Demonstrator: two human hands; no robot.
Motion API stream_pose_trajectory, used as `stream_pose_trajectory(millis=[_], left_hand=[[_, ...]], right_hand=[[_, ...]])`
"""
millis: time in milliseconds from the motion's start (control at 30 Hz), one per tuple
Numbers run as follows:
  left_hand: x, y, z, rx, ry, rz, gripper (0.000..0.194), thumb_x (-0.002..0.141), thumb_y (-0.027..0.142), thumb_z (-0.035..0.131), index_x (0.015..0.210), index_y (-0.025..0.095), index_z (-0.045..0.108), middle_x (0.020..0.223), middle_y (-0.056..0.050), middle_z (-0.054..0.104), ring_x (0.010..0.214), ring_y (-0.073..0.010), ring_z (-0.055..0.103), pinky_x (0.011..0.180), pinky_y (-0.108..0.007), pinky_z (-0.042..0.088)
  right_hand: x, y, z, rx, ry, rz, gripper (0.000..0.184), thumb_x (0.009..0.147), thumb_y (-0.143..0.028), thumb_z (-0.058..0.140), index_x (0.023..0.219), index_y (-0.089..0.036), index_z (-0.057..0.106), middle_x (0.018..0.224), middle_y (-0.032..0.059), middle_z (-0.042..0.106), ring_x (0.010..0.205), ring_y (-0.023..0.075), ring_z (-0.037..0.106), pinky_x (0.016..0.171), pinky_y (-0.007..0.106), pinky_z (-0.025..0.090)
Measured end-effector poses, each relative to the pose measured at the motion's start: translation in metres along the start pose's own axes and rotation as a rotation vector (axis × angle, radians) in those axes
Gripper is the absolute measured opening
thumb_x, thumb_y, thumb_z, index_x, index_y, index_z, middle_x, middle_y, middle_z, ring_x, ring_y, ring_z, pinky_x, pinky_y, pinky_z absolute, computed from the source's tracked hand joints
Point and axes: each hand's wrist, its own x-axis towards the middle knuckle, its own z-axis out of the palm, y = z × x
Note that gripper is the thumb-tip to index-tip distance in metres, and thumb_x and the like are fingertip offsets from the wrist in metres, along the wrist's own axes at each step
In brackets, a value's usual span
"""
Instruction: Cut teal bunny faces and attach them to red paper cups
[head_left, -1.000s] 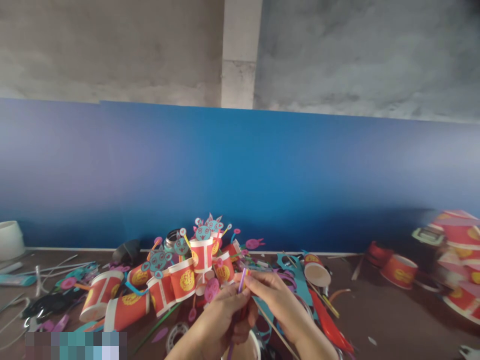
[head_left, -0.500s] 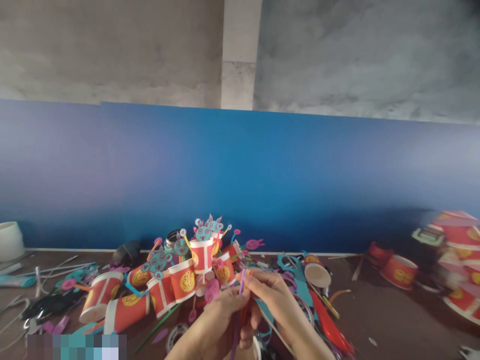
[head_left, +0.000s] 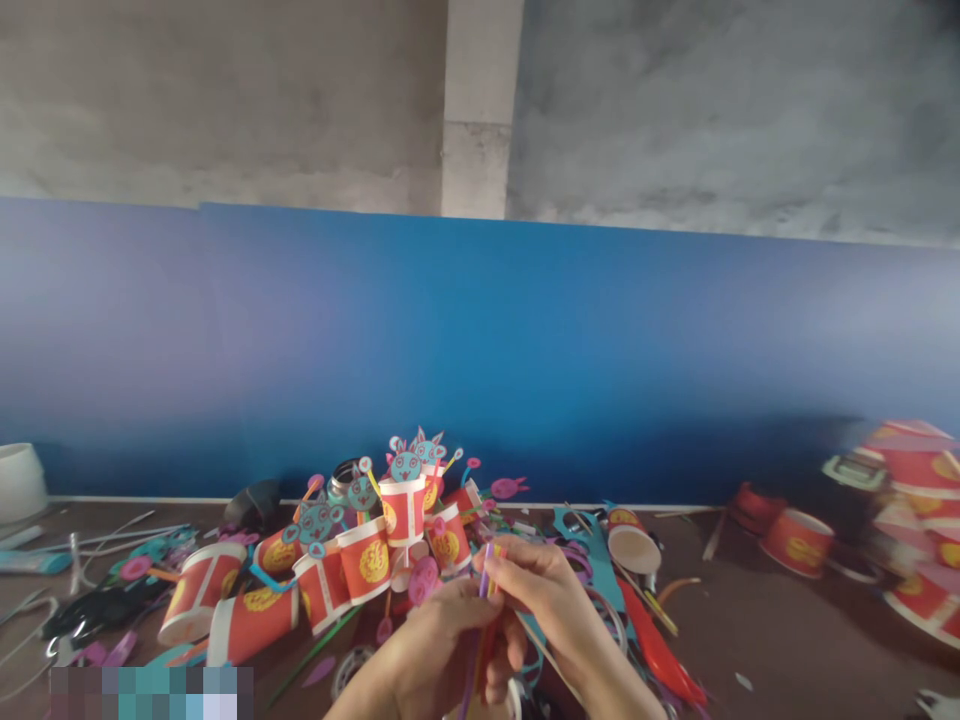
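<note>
Left hand [head_left: 444, 628] and right hand [head_left: 538, 584] are pinching a purple straw [head_left: 485, 580] at six o'clock; red cup [head_left: 365, 563] leaning, seven o'clock.

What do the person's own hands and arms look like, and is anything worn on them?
The bare left hand and bare right hand have no gloves. The visible forearms are uncovered, with no sleeves in view. No watch or bracelet shows; fine details on the fingers are too small to tell.

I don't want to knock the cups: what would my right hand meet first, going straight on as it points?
Your right hand would seemingly first meet the purple strip just ahead; beyond that, probably a red cup, though depth is unclear.
</note>
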Motion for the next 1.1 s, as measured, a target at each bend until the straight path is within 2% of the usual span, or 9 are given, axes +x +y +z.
stream_pose_trajectory(millis=[100,233,333,433,533,733,900,1000,1100], left_hand=[[0.000,0.001,0.002,0.024,0.053,0.077,0.029,0.075,0.037,0.065,0.074,0.008,0.062,0.059,-0.006,0.062,0.047,-0.0107,0.056,0.046,-0.020,0.037],[0.002,0.000,0.005,0.101,0.161,0.145,0.038,0.073,0.045,0.067,0.082,0.009,0.062,0.060,-0.006,0.063,0.053,-0.0130,0.058,0.054,-0.023,0.040],[0.003,-0.002,0.005,0.161,0.189,0.128,0.046,0.069,0.053,0.068,0.079,0.009,0.062,0.055,-0.005,0.062,0.046,-0.0121,0.055,0.050,-0.023,0.038],[0.002,0.001,0.006,0.163,0.204,0.103,0.042,0.069,0.050,0.068,0.078,0.010,0.061,0.055,-0.004,0.062,0.046,-0.0120,0.056,0.050,-0.023,0.040],[-0.003,0.007,0.007,0.150,0.189,0.055,0.039,0.069,0.046,0.069,0.082,0.010,0.060,0.056,-0.004,0.063,0.045,-0.0124,0.058,0.049,-0.022,0.040],[-0.005,0.012,0.003,0.205,0.176,0.004,0.045,0.067,0.048,0.070,0.085,0.008,0.060,0.055,-0.005,0.063,0.041,-0.0117,0.056,0.044,-0.021,0.037],[-0.002,0.008,0.000,0.261,0.208,0.019,0.047,0.068,0.051,0.068,0.084,0.008,0.060,0.051,-0.004,0.062,0.038,-0.0114,0.053,0.042,-0.021,0.037],[-0.001,0.006,-0.004,0.290,0.194,0.021,0.045,0.071,0.052,0.064,0.086,0.010,0.058,0.053,-0.003,0.063,0.039,-0.0112,0.055,0.044,-0.021,0.040],[0.000,0.003,-0.009,0.308,0.149,0.002,0.045,0.074,0.052,0.063,0.089,0.010,0.057,0.054,-0.003,0.064,0.041,-0.0115,0.057,0.046,-0.021,0.042]], right_hand=[[0.000,0.002,0.001,0.067,0.008,0.013,0.040,0.070,-0.049,0.069,0.054,-0.013,0.063,0.065,-0.0011,0.055,0.031,0.0016,0.037,0.028,0.017,0.028],[0.002,0.004,-0.003,0.003,-0.008,-0.006,0.036,0.072,-0.047,0.067,0.058,-0.014,0.067,0.060,-0.0018,0.056,0.034,0.0038,0.040,0.032,0.018,0.033],[0.005,0.005,-0.009,-0.124,0.018,-0.061,0.031,0.073,-0.043,0.068,0.085,-0.016,0.074,0.064,0.0006,0.064,0.048,0.0104,0.055,0.045,0.020,0.045],[0.006,0.005,-0.013,-0.227,0.072,-0.129,0.040,0.076,-0.042,0.066,0.108,-0.019,0.069,0.084,0.0055,0.072,0.077,0.0203,0.065,0.066,0.028,0.053],[0.005,0.003,-0.013,-0.364,0.055,-0.202,0.033,0.081,-0.042,0.060,0.104,-0.022,0.072,0.095,0.0074,0.073,0.092,0.0257,0.065,0.079,0.034,0.053],[0.004,0.001,-0.014,-0.529,0.022,-0.326,0.030,0.083,-0.039,0.058,0.106,-0.024,0.071,0.097,0.0080,0.073,0.094,0.0275,0.065,0.085,0.039,0.050],[0.006,0.003,-0.015,-0.442,0.037,-0.178,0.038,0.081,-0.045,0.058,0.109,-0.022,0.069,0.074,0.0049,0.073,0.072,0.0226,0.066,0.067,0.032,0.052],[0.008,0.005,-0.012,-0.360,0.054,-0.086,0.038,0.079,-0.048,0.060,0.097,-0.018,0.074,0.049,-0.0001,0.061,0.049,0.0148,0.055,0.048,0.024,0.042],[0.009,0.007,-0.010,-0.311,0.060,-0.048,0.035,0.075,-0.047,0.064,0.079,-0.016,0.077,0.041,-0.0022,0.052,0.042,0.0105,0.044,0.042,0.021,0.032]])
